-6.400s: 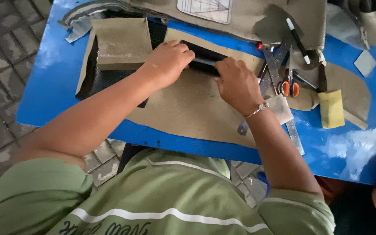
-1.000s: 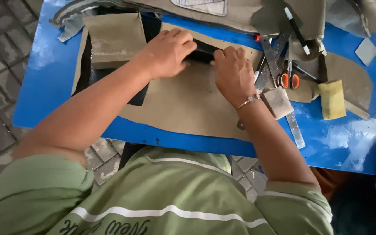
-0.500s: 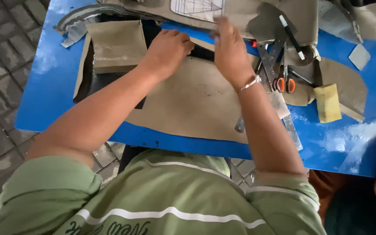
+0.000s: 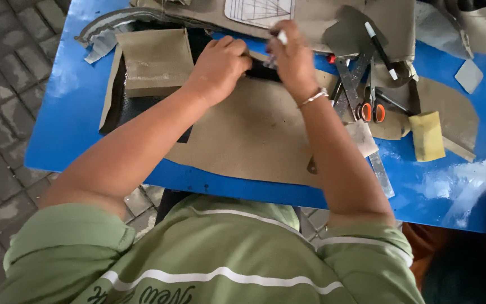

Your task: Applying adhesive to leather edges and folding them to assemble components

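Note:
My left hand (image 4: 220, 65) presses down on a dark strip (image 4: 260, 68) that lies at the far edge of a large brown paper sheet (image 4: 254, 135). Just to its right, my right hand (image 4: 293, 59) is raised a little, its fingers pinched on a small pale pen-like thing (image 4: 280, 37). A thin bracelet sits on that wrist. What the pale thing is exactly, I cannot tell. Both hands work close together over the far middle of the blue table (image 4: 68, 124).
A tan rectangular piece (image 4: 156, 59) lies on black material to the left. Right of my hands are orange-handled scissors (image 4: 371, 107), a white-capped marker (image 4: 379, 39), a metal ruler (image 4: 381, 171) and a yellow sponge block (image 4: 427, 135). Brown cut pieces crowd the far edge.
My right hand has lifted off the dark strip, moved toward the far edge and now pinches a small pale thing. My left hand has stayed on the strip.

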